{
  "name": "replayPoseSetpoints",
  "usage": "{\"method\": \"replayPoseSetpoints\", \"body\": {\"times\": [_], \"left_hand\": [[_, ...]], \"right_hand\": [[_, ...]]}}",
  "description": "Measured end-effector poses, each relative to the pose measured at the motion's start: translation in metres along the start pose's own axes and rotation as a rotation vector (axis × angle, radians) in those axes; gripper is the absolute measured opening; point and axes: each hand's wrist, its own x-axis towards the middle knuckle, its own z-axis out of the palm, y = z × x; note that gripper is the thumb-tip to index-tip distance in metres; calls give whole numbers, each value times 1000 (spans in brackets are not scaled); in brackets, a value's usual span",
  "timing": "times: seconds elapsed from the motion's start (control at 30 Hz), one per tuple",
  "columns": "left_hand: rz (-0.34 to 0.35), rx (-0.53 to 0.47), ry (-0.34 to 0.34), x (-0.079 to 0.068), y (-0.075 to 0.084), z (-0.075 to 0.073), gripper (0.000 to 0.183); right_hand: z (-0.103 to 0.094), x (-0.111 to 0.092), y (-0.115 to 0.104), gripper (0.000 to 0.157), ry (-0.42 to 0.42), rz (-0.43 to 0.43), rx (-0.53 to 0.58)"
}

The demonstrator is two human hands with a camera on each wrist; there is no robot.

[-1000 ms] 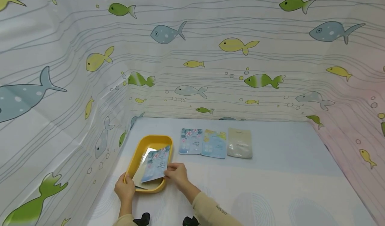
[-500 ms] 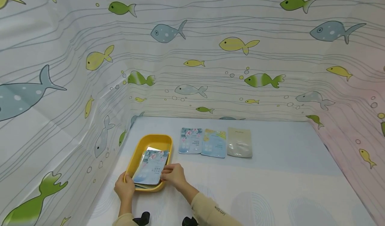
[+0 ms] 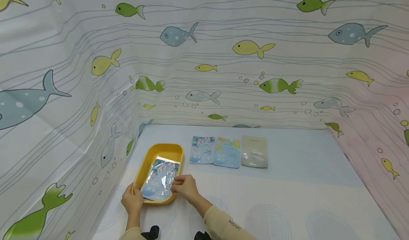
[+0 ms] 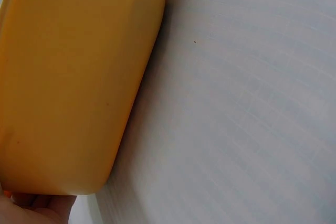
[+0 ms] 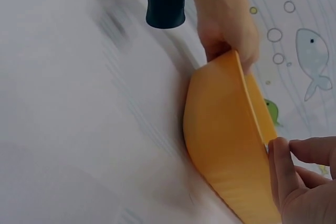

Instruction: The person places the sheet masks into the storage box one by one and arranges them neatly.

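A yellow tray stands on the left of the table. My left hand grips its near left rim; in the right wrist view this hand holds the tray's corner. Inside the tray, a blue floral face mask sachet lies nearly flat and shiny on others that are mostly covered. At the tray's right rim is my right hand, fingertips beside the sachet's right edge. In the right wrist view its fingers are fairly straight at the rim, thumb tip close to them; the sachet is hidden there.
Behind and right of the tray, a blue floral sachet, a blue sachet with yellow flowers and a beige sachet lie in a row. A fish-patterned curtain surrounds the pale table.
The floral sachet, tilted in my right hand a second ago, has turned straighter and come down flat into the tray. My left hand has stayed on the rim.
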Motion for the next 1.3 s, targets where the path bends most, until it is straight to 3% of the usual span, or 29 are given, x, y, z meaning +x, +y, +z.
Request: {"method": "replayPoseSetpoints", "body": {"times": [0.27, 0.63, 0.97, 1.3], "left_hand": [[-34, -4, -33, 0, -1, 1, 32], [-44, -1, -35, 0, -3, -2, 32], [-79, -9, -62, 0, -3, -1, 34], [-44, -18, -40, 0, -3, 2, 33]], "right_hand": [[-17, -1, 4, 16, 62, -83, 68], [-81, 20, 11, 14, 196, -181, -4], [-119, 27, 1, 15, 264, -192, -62], [-143, 32, 6, 18, 303, -163, -75]]}}
